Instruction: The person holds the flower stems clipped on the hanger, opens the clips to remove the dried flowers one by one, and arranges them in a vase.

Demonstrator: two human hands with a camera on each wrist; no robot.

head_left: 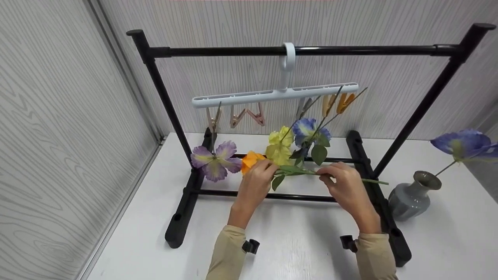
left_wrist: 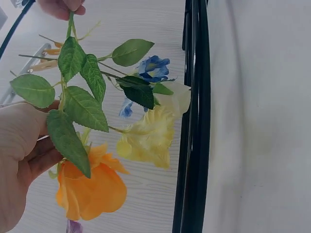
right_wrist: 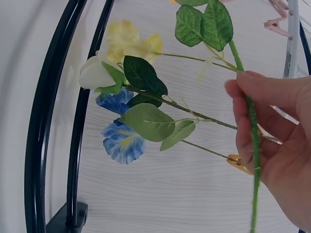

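Hands are holding an orange flower [head_left: 251,159] level above the bench [head_left: 295,241]: left hand [head_left: 255,182] pinching near the bloom, right hand [head_left: 344,182] pinching its stem [head_left: 375,181]. Next probably needs lifting toward the hanger [head_left: 274,95] clips.

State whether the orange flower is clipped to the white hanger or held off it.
Held off it. The orange flower lies level between the left hand and right hand, below the white hanger.

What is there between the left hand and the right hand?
In the head view, the leafy green stem of the orange flower spans from left hand to right hand.
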